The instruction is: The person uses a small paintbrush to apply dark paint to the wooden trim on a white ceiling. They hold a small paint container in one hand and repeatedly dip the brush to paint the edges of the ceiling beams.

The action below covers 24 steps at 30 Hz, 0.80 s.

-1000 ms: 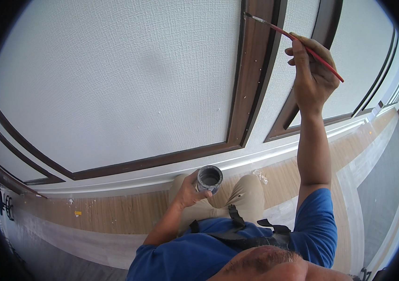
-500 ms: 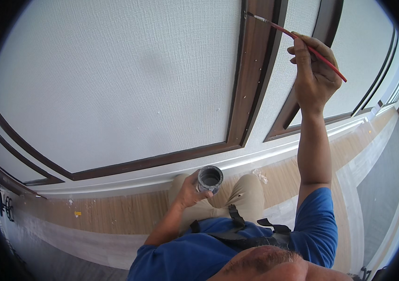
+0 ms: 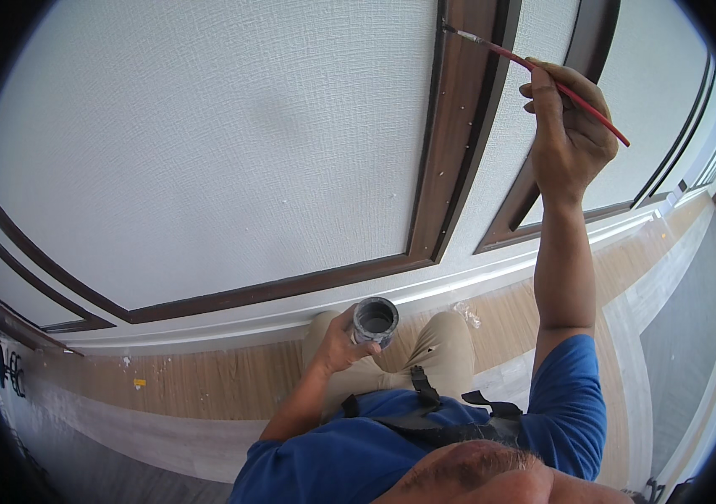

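Between the thumb and fingers of my raised right hand (image 3: 572, 118) is a thin paintbrush (image 3: 561, 88) with a red handle. Its dark bristles touch the inner edge of an upright brown wooden moulding (image 3: 450, 139) on the wall. Pale specks dot that moulding. Low in front of my lap, my left hand (image 3: 341, 346) is wrapped round a small open can (image 3: 376, 319). Dark grey smears cover the can's rim, and its inside looks grey; what exactly is in it I cannot make out.
White textured wall panel (image 3: 232, 168) fills the area left of the moulding. A second brown frame (image 3: 580, 76) stands to the right. Along the wall's foot runs a white baseboard (image 3: 425, 292). Crumpled clear plastic (image 3: 467, 315) and a small yellow piece (image 3: 139, 384) lie on the wooden floor (image 3: 207, 386).
My right hand and the brush have shifted very slightly right and down, with the bristles still at the moulding's inner edge. My left hand and the can have stayed in place.
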{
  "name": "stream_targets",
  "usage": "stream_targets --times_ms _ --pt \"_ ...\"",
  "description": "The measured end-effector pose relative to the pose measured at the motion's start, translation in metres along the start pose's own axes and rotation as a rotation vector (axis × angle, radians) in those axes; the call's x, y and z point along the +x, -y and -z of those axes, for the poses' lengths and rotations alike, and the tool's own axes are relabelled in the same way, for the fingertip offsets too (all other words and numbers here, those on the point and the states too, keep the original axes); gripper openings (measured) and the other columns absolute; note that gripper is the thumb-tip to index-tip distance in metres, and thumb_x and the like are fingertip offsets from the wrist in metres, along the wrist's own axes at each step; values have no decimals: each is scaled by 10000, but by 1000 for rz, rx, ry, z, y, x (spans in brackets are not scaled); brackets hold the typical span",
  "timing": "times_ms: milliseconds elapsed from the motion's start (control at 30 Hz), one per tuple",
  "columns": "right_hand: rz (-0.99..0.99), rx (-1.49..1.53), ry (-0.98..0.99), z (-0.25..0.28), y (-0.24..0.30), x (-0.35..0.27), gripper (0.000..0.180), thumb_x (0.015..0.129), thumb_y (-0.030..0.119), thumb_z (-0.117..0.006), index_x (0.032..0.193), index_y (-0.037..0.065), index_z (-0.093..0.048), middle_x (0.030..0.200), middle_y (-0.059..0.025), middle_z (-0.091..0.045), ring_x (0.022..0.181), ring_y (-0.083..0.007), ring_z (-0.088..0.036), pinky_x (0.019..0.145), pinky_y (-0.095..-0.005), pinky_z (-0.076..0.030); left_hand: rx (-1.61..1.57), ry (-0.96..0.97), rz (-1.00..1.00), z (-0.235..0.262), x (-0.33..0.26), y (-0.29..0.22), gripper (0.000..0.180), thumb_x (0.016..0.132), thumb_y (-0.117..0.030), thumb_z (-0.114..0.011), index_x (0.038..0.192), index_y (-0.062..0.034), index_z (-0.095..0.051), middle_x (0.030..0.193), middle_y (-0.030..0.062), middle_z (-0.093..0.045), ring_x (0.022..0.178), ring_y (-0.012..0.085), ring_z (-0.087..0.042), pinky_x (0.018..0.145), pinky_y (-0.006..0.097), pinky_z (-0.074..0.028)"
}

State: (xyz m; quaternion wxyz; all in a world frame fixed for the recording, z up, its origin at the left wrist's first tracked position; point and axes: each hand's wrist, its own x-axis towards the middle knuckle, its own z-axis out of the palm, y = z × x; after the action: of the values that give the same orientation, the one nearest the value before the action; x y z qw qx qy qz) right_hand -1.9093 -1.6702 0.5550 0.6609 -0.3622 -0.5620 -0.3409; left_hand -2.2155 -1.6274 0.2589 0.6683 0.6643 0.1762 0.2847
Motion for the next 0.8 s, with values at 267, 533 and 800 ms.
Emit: stream_targets --times_ms 267,533,800 --pt "-28 32 -17 0 2 -1 94 906 66 -735 990 26 -725 883 -88 -748 818 -124 -715 719 -238 -559 -46 -14 14 -2 -1 -2 901 654 -448 -936 1324 24 -560 1233 115 -653 1179 205 -588 1057 358 -429" --pt "-14 8 1 0 5 1 95 908 62 -727 991 16 -724 878 -93 -747 799 -131 -715 702 -234 -560 -31 1 19 0 1 -2 928 650 -482 -931 1324 33 -555 1243 120 -646 1189 211 -586 1065 361 -425" --pt "-29 55 -7 1 3 2 85 913 65 -721 981 14 -725 864 -86 -744 780 -121 -708 701 -232 -559 -25 9 16 -2 2 -6 908 665 -469 -925 1326 30 -554 1237 115 -647 1182 206 -587 1058 358 -429"
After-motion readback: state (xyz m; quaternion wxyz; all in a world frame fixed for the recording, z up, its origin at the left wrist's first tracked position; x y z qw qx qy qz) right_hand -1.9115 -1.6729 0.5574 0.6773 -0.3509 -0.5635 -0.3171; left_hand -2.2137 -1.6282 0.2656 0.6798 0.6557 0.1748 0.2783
